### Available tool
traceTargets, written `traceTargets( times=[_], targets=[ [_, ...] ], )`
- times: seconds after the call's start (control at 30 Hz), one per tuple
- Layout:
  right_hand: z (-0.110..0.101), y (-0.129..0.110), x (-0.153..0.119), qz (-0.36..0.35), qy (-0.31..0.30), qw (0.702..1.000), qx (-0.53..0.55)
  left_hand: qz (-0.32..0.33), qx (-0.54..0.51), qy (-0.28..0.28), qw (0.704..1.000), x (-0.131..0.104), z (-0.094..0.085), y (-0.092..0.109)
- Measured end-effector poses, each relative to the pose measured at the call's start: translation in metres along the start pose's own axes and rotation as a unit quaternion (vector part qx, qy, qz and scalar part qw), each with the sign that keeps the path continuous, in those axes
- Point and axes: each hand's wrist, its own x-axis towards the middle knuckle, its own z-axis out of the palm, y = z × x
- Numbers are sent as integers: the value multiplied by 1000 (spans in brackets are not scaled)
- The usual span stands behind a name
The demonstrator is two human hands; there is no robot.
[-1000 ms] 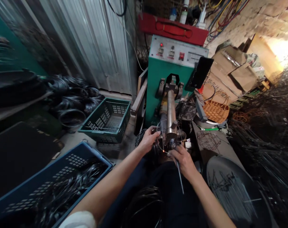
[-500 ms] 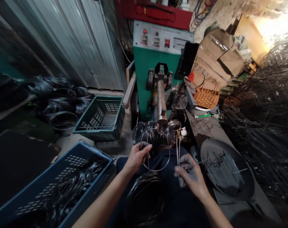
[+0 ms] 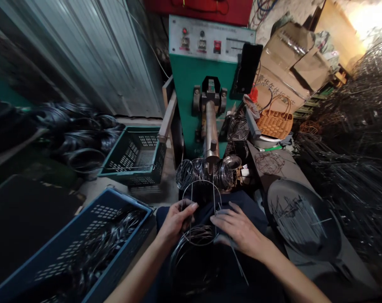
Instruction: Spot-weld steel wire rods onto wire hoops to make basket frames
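Note:
My left hand [image 3: 177,219] is closed on the left side of a thin metal wire ring [image 3: 201,181], thumb on top. Two straight wires run lengthwise across this ring, one near each side. At its right side, my right hand [image 3: 241,229] touches the ring and has several loose straight wires [image 3: 240,266] in its grip, their ends sticking out below. The fingertips under that palm are partly hidden. Below both hands, a stack of wire rings [image 3: 177,257] rests on my lap. Just beyond the ring lie bundles of shiny wire rings [image 3: 185,173] under the machine's metal arm [image 3: 211,126].
A green machine [image 3: 184,80] with a control panel stands ahead. On the right bench, a black pan [image 3: 330,242] holds straight wires [image 3: 293,216]. To the left are a blue crate [image 3: 128,194] of metal pieces and a green crate [image 3: 131,173]. Piled wirework [image 3: 355,168] fills the far right.
My right hand has moved left to the ring, bringing the straight wires, which now point down to the right. A second straight wire now crosses the ring. The ring has shifted slightly lower.

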Motion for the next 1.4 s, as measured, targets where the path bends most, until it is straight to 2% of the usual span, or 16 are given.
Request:
traceTargets(
  times=[0.27,0.4,0.7,1.07,1.4],
  targets=[
    [-9,2,13,-17,-54,998,-31,-29,-28,16,999,-1,3,3],
    [-11,9,16,-31,-42,998,-32,-29,-45,24,998,3,8,6],
    [-12,26,21,-44,-42,998,-26,-4,-75,1,997,17,9,0],
    [-17,26,23,-66,-22,997,-19,15,-93,-13,995,23,4,-8],
    [-22,30,28,-73,-22,997,-21,2,-80,0,997,23,10,1]
  ],
)
